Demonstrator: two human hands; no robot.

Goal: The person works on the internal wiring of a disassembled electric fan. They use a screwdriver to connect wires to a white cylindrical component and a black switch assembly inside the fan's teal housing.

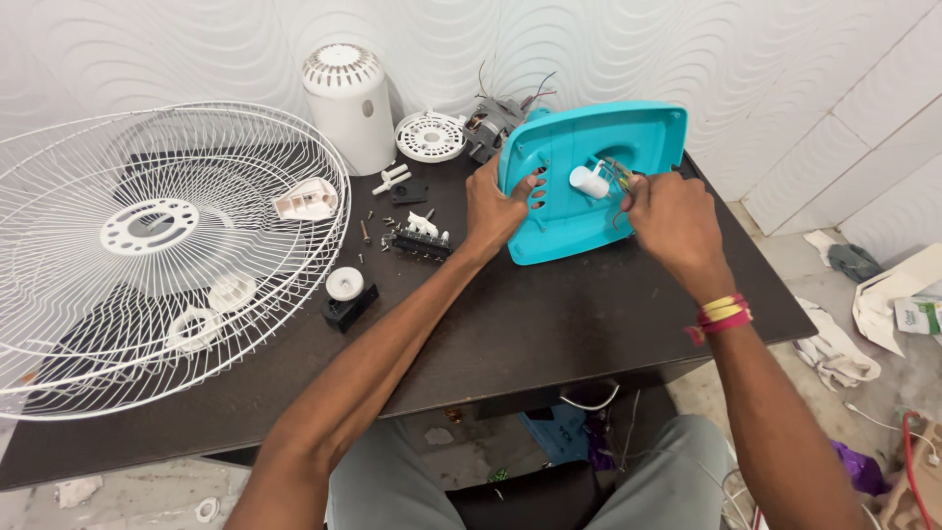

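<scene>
Head camera looks down on a turquoise fan base housing (589,182), tilted up on the dark table (549,324) between both hands. Left hand (494,211) clamps its left edge; right hand (672,221) pinches wires beside a white capacitor (590,181). Its long axis runs left-right, hollow side facing the person. White fan grille (157,255) lies left; patterned wall behind.

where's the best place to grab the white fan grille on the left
Probably the outer rim of the grille, taken from the near edge, both hands apart. It lies flat, wide and springy; the thin wires flex, and the hub ring sits too far in. Both the left hand and right hand are on the teal base.
</scene>
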